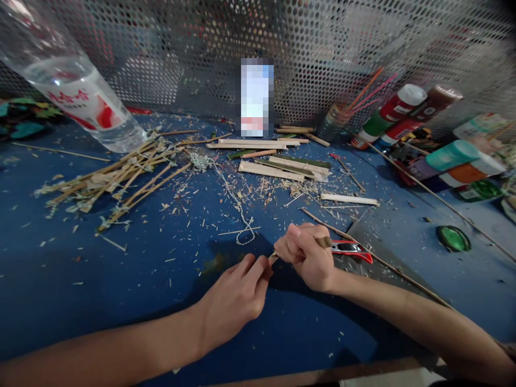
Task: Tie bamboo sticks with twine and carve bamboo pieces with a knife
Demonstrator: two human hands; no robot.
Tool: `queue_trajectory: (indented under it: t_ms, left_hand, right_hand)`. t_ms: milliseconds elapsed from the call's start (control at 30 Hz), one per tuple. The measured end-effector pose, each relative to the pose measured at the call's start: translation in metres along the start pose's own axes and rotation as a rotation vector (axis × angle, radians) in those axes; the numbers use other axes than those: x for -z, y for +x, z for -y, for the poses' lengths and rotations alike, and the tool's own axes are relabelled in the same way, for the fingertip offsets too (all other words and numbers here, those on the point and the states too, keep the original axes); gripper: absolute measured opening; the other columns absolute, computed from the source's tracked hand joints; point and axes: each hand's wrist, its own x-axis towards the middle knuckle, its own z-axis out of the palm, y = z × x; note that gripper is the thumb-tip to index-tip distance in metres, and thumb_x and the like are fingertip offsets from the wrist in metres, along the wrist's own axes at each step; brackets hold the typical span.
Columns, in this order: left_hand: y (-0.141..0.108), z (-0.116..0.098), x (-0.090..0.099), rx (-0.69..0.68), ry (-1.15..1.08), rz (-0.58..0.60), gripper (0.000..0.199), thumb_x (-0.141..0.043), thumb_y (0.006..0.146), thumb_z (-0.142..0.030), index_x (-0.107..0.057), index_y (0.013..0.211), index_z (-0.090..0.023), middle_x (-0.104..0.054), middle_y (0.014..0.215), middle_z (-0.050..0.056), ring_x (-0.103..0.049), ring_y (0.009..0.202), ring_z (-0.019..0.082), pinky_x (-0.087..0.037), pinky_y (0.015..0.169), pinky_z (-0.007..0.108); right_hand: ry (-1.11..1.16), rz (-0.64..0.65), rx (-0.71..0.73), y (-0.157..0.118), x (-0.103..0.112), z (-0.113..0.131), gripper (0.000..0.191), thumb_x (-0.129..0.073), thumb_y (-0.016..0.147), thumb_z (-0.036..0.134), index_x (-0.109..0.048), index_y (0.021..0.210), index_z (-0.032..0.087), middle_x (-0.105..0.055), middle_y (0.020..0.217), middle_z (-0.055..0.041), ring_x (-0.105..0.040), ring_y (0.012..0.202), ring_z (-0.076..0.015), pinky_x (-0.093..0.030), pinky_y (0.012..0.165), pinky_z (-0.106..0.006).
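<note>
My right hand is closed in a fist around a short brown wooden stick, whose blunt end pokes out on the right. Close beside it, my left hand has its fingers pinched together at a thin pale wooden tip between the two hands. Whether this tip belongs to the same stick, I cannot tell. Behind the right fist lies a red utility knife on the blue table. A loop of thin twisted cord lies just beyond the left hand.
Split bamboo strips and shavings lie across the middle. Left are a bundle of tied sticks and a water bottle. Paint bottles, a jar and a green lid stand right. A long twig passes the right forearm.
</note>
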Motion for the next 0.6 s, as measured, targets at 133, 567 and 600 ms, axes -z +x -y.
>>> queue_trajectory:
  t_ms: [133,567,600]
  left_hand:
    - [0.000,0.000,-0.001,0.012,-0.002,-0.004,0.022,-0.047,0.091,-0.002,-0.067,0.100,-0.002,-0.064,0.090,0.013,-0.061,0.078,0.024,-0.059,0.059,0.031]
    - [-0.002,-0.001,0.001,0.049,-0.037,0.093,0.033,-0.052,0.080,0.001,-0.067,0.109,-0.003,-0.067,0.096,0.014,-0.064,0.083,0.026,-0.061,0.061,0.032]
    - [-0.002,0.000,0.001,0.044,-0.030,0.117,0.033,-0.053,0.080,0.000,-0.067,0.110,-0.003,-0.067,0.096,0.014,-0.064,0.083,0.026,-0.061,0.062,0.032]
  right_hand:
    - [-0.033,-0.027,-0.003,-0.005,0.001,-0.002,0.063,-0.058,0.096,0.041,-0.025,0.047,0.020,-0.016,0.045,0.0092,-0.016,0.037,-0.0044,-0.017,0.041,-0.026]
    - [-0.322,-0.002,-0.193,0.011,-0.015,-0.004,0.057,-0.050,0.098,0.042,-0.023,0.051,0.024,-0.022,0.045,0.0087,-0.018,0.041,-0.0062,-0.018,0.041,-0.027]
    - [-0.321,0.031,-0.081,0.000,-0.010,-0.004,0.057,-0.048,0.099,0.041,-0.022,0.051,0.023,-0.022,0.044,0.0082,-0.020,0.039,-0.0066,-0.020,0.042,-0.028]
